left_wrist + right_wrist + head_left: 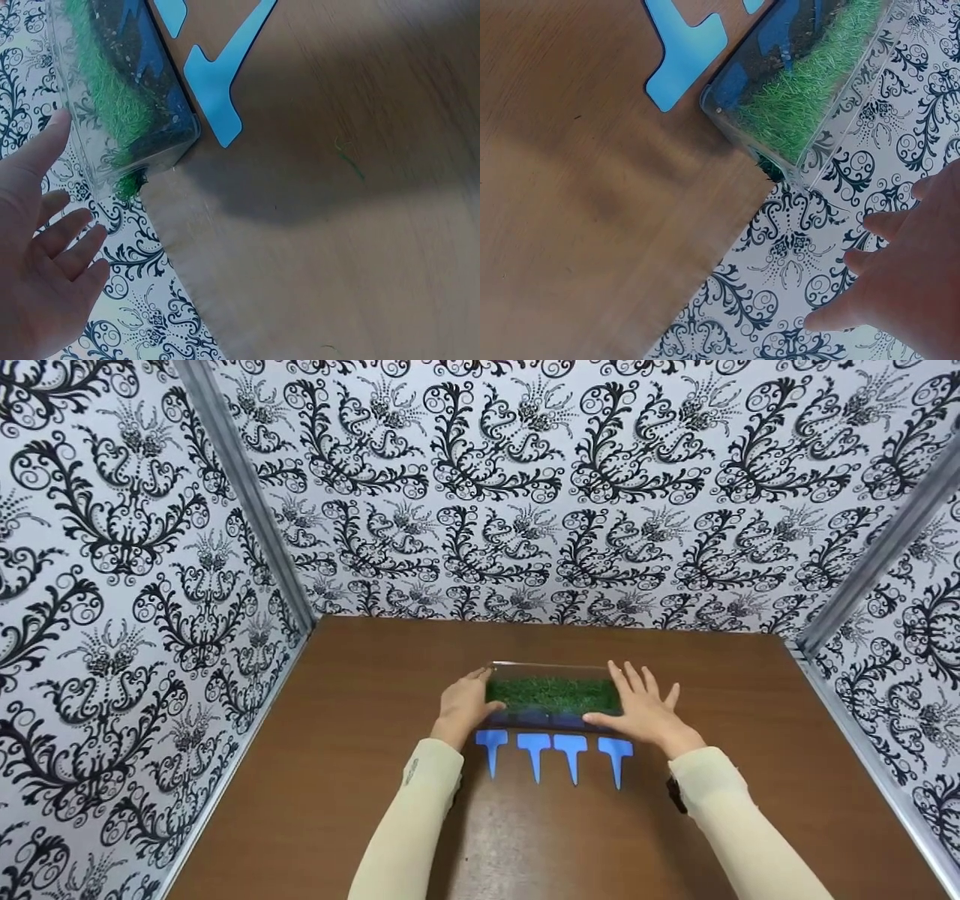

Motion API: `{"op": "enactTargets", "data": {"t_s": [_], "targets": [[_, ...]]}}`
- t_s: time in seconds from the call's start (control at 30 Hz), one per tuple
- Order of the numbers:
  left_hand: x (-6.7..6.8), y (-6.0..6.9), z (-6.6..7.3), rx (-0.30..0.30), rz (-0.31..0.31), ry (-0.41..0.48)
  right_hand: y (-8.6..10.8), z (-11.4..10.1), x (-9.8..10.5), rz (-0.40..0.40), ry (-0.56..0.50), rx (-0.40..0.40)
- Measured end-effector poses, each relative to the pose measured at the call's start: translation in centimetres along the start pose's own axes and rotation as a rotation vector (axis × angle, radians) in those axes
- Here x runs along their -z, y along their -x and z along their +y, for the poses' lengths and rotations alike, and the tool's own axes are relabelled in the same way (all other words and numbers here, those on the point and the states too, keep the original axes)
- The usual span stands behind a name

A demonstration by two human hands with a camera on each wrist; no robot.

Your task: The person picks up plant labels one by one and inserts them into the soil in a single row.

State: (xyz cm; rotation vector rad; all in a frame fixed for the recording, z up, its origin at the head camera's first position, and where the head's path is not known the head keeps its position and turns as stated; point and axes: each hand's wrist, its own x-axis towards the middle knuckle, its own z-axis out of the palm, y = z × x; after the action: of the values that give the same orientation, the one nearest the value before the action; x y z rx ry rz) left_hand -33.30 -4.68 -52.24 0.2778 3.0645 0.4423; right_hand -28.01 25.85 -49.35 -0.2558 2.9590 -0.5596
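A clear plastic container (551,696) of green grass (120,94) over dark soil stands on the table. My left hand (463,705) is at its left end, thumb by the near side; in the left wrist view the fingers are relaxed and the thumb lies at the rim, contact unclear. At the right end is my right hand (641,712), fingers spread, with its thumb by the near right corner. Several blue T-shaped plant labels lie in a row in front of the container, points toward me, including a leftmost label (492,739) and a rightmost label (616,748).
The brown wooden table (360,810) extends around the container. Patterned black-and-white walls (525,510) enclose the back and sides, with metal frame posts (247,487) at the corners. A small green strand (350,161) lies on the table in the left wrist view.
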Motion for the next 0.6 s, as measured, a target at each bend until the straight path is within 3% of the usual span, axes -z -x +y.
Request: {"op": "enactTargets", "data": {"t_s": [0.23,0.6], "targets": [[-0.10,-0.11,0.21,0.004,0.018,0.044,0.01,0.13,-0.09,0.011,0.006,-0.005],[-0.72,-0.22,-0.06,0.073,0.029,0.118,-0.05,0.21,-0.46,0.010,-0.020,0.005]]}}
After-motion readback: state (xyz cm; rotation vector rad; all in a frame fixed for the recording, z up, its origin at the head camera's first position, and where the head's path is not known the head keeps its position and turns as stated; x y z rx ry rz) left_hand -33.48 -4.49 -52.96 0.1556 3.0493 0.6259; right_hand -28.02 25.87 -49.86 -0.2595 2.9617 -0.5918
